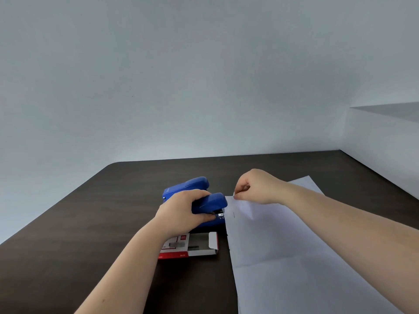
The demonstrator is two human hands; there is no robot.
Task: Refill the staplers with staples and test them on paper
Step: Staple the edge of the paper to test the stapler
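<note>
a: which step is in hand here?

b: the test on paper, i judge. the left hand [181, 211] is wrapped around the nearer blue stapler [209, 203], fingers curled closed over its top, with its mouth facing the left edge of a white sheet of paper [283, 245] lying on a dark table [68, 223]. the stapler's front sits just beside the paper's edge; i cannot tell whether the edge is inside the mouth.

a: and the other hand?

b: the right hand [256, 186] is nearly closed, thumb and forefinger pinching the paper's far left corner and lifting it a little. a thin dark mark, perhaps a staple [233, 214], shows on the sheet near the stapler.

a: where are the other things?

b: a second blue stapler [190, 184] sits just behind the first, untouched. an open red and white staple box [190, 245] lies on the table nearer the person, just left of the paper.

a: what does the next move call for?

b: likely feeding the pinched corner into the mouth, then a firm press down with the left hand.
</note>
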